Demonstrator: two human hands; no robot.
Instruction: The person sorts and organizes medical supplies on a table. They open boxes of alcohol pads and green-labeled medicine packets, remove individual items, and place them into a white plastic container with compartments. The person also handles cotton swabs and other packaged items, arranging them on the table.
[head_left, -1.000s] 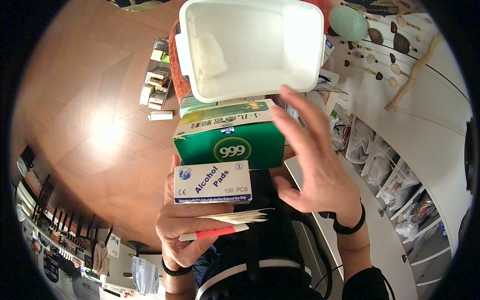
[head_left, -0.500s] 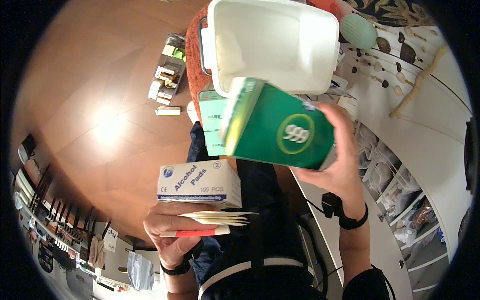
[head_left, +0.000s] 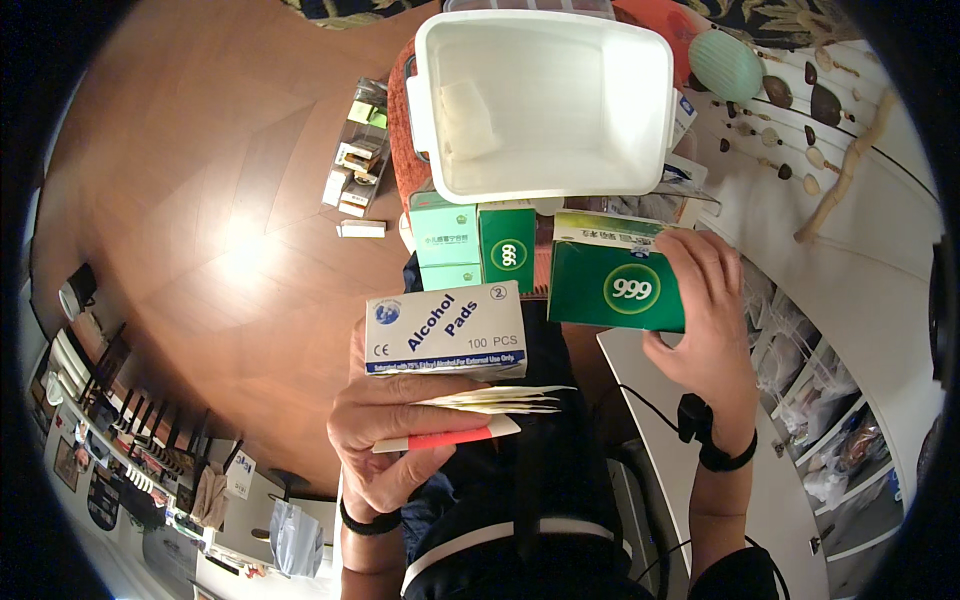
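Note:
My left hand [head_left: 400, 440] is closed round several things at once. Above its fingers sits a white carton [head_left: 440, 335] with a blue stripe. A fan of thin pale paper packets [head_left: 495, 400] sticks out between the fingers, and below it is a flat red-and-white pack [head_left: 450, 438] pressed by the thumb. My right hand [head_left: 705, 300] grips a large green box [head_left: 600, 285] by its right end, thumb beneath and fingers on top. Just left of that box, a smaller green box [head_left: 507, 250] stands beside pale mint-green boxes [head_left: 445, 235], near the white bin.
An open white plastic bin [head_left: 550, 190] holding a pale flat item [head_left: 468, 120] stands on a red-orange seat [head_left: 400, 130]. On the wooden floor lies a clear tray [head_left: 350, 160] of small boxes, with a white box [head_left: 361, 229] near it. White shelving [head_left: 810, 440] with plastic bags is at right.
The large green box has been lowered, levelled and moved right in my right hand, revealing the smaller green box. My left hand and its load have shifted up and right in the view.

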